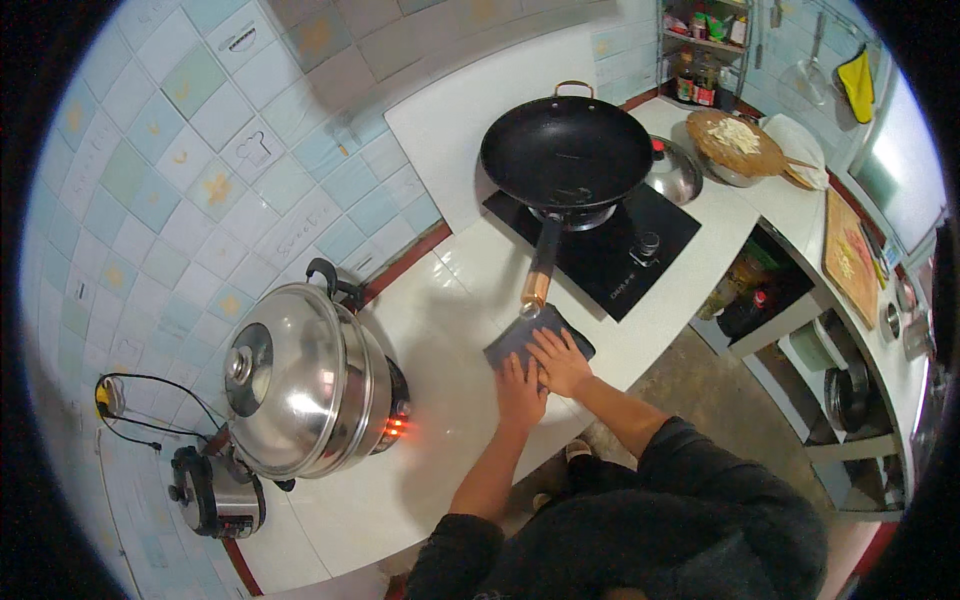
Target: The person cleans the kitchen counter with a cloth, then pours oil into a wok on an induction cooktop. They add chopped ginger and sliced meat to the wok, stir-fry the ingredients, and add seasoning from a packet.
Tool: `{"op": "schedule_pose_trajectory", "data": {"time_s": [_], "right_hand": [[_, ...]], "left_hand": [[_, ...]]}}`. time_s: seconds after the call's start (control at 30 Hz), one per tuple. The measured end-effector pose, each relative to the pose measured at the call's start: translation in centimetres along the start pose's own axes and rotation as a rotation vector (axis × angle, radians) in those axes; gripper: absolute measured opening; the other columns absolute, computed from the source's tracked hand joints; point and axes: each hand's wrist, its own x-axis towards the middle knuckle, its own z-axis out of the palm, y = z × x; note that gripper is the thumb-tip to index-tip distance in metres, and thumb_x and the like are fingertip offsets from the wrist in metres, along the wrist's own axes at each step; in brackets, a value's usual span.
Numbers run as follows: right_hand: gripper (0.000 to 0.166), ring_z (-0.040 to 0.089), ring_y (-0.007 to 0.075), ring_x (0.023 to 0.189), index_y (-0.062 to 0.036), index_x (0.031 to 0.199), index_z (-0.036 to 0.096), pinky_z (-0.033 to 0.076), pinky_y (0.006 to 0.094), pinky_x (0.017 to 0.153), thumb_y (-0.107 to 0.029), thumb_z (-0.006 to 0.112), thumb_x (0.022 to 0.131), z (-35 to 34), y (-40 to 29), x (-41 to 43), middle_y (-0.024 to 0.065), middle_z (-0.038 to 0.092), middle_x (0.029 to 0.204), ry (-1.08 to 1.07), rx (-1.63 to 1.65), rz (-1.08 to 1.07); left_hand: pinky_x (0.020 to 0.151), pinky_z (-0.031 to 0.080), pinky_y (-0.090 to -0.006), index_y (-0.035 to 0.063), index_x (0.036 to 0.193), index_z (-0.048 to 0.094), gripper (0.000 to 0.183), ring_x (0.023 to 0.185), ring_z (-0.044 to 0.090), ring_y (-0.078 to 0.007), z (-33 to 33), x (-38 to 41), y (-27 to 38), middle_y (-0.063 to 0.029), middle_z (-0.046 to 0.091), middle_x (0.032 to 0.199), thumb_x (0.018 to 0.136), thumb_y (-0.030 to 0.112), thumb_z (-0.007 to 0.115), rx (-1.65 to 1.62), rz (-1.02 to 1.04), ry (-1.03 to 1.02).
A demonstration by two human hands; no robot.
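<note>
A dark grey cloth [577, 339] lies folded flat on the white tiled counter. My left hand [520, 390] rests palm down on its near part, fingers spread slightly. Beside it, touching at the fingers, my right hand [559, 361] presses on the cloth's middle, also palm down. Neither hand visibly grips the cloth. Just beyond the cloth, the handle [545, 259] of a black wok [568, 154] points towards my hands. The wok sits on a black glass gas hob [649, 247] and looks empty.
A large steel steamer [300, 382] stands left on a cooker with lit red lights, an electric pressure cooker [221, 495] behind it. To the right are a steel lid [677, 172], a wooden board of pale slices [701, 139], a chopping board [847, 255] and open shelves [787, 322] under the counter.
</note>
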Motion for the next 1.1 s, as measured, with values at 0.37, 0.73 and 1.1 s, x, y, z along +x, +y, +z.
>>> {"op": "schedule_pose_trajectory", "data": {"time_s": [0.37, 0.73, 1.1], "right_hand": [[0.051, 0.021, 0.0273, 0.133, -0.0112, 0.132, 0.038, 0.012, 0.0473, 0.108, -0.031, 0.039, 0.085, 0.4, -4.6, -9.3, 0.0128, 0.026, 0.143, 0.079, -0.070, 0.086], [0.054, 0.020, 0.0286, 0.133, -0.0107, 0.132, 0.037, 0.013, 0.0496, 0.107, -0.032, 0.041, 0.083, 0.1, -8.0, -12.5, 0.0141, 0.026, 0.143, 0.007, -0.110, 0.092], [0.056, 0.018, 0.0277, 0.134, -0.0118, 0.135, 0.034, 0.012, 0.0480, 0.107, -0.033, 0.040, 0.083, -0.4, -6.3, -12.3, 0.0132, 0.024, 0.144, -0.034, -0.045, -0.008]], "left_hand": [[0.101, 0.024, -0.0506, 0.0060, 0.132, 0.038, 0.067, 0.124, 0.032, -0.0389, -0.8, -8.4, 3.0, -0.0261, 0.033, 0.134, 0.077, 0.038, 0.059, 0.009, 0.111, 0.004], [0.101, 0.026, -0.0492, 0.0058, 0.130, 0.039, 0.067, 0.124, 0.033, -0.0387, -1.9, -13.0, 3.2, -0.0255, 0.033, 0.134, 0.075, 0.037, 0.062, -0.004, 0.139, -0.001], [0.097, 0.026, -0.0553, 0.0068, 0.128, 0.041, 0.064, 0.122, 0.032, -0.0419, -1.0, -12.3, 3.9, -0.0269, 0.035, 0.131, 0.074, 0.034, 0.063, -0.049, 0.104, 0.075]]}}
